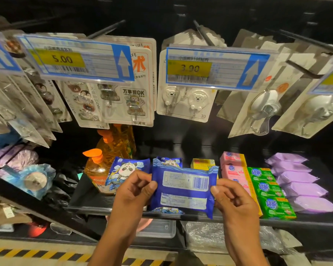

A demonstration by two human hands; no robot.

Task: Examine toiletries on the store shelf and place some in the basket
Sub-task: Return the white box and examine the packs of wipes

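Held packet: a blue wipes packet (183, 191) is held up in front of the shelf edge (306, 223), between the two hands. Its back faces the camera, showing a white label with a barcode.
Left hand (135, 191): pinches the packet's left edge, thumb on the near face and fingers curled behind.
Right hand (233, 198): pinches the packet's right edge in the same way, thumb on the near face.
Behind the packet: two more panda-print packets (127, 169) stand on the shelf, one just left of the held one and one partly hidden behind it.
Left on the shelf: an orange pump bottle (96, 169) stands beside the panda packets, with an amber spray bottle (119, 143) behind it.
Right on the shelf: a small yellow box (202, 163) comes first. Then there is a row of pink soap boxes (232, 166), a row of green soap bars (267, 191) touching them, and a row of purple packs (300, 187) at the far right.
Pegs above: carded cartoon hooks (129, 100) hang at centre-left, a card of two white bear hooks (185, 102) at the centre, and clear suction hooks (263, 106) on tilted cards at the right.
Price tags: one reads 5.00 (75, 58) and the other 3.90 (210, 68). Both are blue-framed with an upward arrow.
Below: a clear plastic container (158, 229) sits on the lower shelf, and a yellow-and-black floor stripe (27, 254) runs along the bottom left.
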